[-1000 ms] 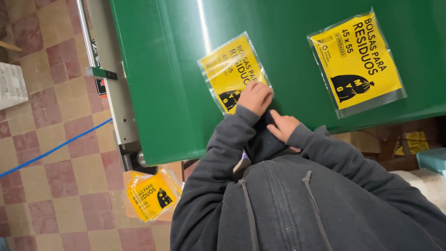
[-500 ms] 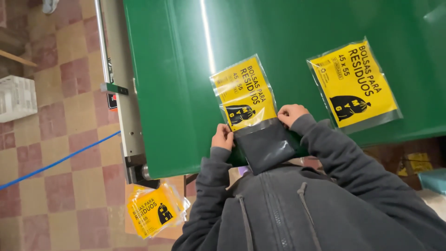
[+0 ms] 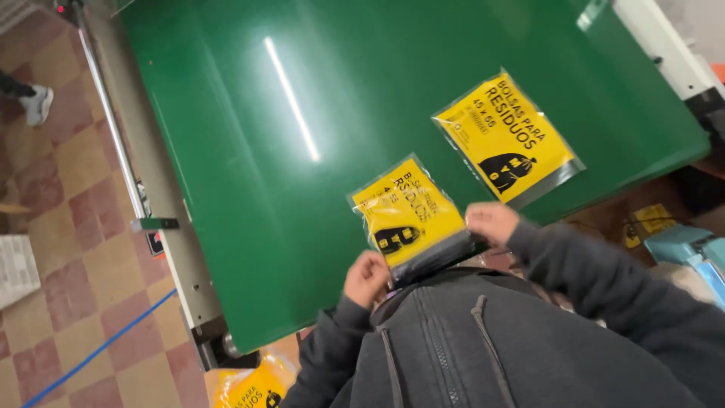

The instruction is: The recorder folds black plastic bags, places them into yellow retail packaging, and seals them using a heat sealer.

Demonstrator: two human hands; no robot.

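Left hand [image 3: 367, 276] and right hand [image 3: 491, 223] pinching bottom corners of yellow packet [image 3: 408, 215], fingers closed on it, over green belt [image 3: 302, 91]; second packet [image 3: 504, 138] just right.

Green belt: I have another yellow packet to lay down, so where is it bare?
The green belt is bare left of and beyond the held packet, up to the metal side rail. It is crowded at the near edge, where the left hand and right hand grip that packet beside the second packet.

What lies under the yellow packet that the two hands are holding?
Under the yellow packet lies the green table. Its near end overhangs the edge, gripped by left hand and right hand; beneath stays hidden.
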